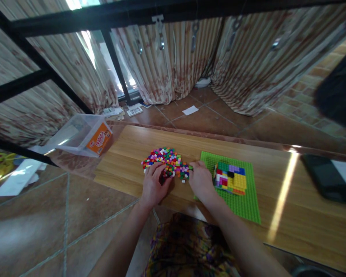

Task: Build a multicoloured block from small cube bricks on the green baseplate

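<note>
Head view: loose brick pile (163, 154) on the worktop (123, 154), left of green baseplate (253, 200) carrying the built block (240, 181). Left hand (154, 186) at pile, fingers curled, part-spread; can't tell if they hold a brick. Right hand (202, 180) at pile's right end, fingers bunched, grip hidden. Risk: careless sweep scatters bricks off near edge; right forearm could bump baseplate. Pile's long axis left-right, narrow end toward right hand; block near-square, no clear long axis.

Grn baseplate (247, 206), multicol. brick pile (165, 156), beige curtains (173, 63) w/ brn pattern
</note>
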`<control>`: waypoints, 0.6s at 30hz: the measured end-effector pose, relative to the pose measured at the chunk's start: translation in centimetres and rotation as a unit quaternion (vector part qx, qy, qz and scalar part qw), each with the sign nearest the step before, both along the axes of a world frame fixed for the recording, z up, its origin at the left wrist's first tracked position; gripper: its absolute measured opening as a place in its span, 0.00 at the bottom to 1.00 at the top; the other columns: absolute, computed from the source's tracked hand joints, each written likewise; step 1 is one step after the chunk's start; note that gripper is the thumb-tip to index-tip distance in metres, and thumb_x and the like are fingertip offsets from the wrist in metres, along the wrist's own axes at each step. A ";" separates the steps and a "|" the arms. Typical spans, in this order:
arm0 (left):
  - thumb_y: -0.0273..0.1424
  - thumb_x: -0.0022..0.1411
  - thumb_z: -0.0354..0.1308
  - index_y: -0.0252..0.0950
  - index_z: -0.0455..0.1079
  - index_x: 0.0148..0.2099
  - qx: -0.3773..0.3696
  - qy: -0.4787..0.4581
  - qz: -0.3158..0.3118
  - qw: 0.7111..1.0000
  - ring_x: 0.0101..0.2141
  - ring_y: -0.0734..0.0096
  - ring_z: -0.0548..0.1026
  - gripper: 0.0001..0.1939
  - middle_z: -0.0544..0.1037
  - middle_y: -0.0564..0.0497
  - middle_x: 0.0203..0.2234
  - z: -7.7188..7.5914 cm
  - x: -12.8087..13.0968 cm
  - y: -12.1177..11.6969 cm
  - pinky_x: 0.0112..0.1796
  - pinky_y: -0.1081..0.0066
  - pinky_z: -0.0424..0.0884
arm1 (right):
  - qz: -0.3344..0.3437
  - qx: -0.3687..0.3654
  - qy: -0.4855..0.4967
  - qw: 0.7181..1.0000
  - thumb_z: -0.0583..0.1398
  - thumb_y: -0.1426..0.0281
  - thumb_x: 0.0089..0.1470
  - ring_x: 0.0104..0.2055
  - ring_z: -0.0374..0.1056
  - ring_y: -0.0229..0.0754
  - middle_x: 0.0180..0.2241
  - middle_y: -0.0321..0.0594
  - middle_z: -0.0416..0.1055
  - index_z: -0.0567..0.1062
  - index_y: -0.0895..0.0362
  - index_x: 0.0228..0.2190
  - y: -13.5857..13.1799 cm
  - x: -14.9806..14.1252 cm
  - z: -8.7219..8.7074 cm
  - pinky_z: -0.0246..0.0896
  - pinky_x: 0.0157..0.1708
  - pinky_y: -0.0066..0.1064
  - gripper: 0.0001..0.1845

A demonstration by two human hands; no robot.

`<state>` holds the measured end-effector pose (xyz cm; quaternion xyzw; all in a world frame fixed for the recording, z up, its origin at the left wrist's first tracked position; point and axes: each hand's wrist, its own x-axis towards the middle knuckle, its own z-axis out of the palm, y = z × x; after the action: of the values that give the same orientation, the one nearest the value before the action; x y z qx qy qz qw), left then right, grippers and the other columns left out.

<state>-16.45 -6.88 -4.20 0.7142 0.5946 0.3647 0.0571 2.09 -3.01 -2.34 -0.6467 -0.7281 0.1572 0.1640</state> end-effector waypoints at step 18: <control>0.37 0.59 0.60 0.38 0.69 0.50 0.043 0.048 -0.021 0.998 0.49 0.56 0.72 0.17 0.74 0.43 0.47 0.0 0.0 0.5 0.51 0.55 0.68 | 0.043 -0.052 -0.028 0.997 0.49 0.77 0.62 0.43 0.70 0.42 0.46 0.45 0.69 0.71 0.58 0.44 0.5 -1.1 1.2 0.63 0.39 0.30 0.14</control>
<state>-16.50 -6.42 -4.15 0.7449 0.5653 0.3542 0.0049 1.03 -2.52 -1.14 -0.6267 -0.7503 0.1837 0.1028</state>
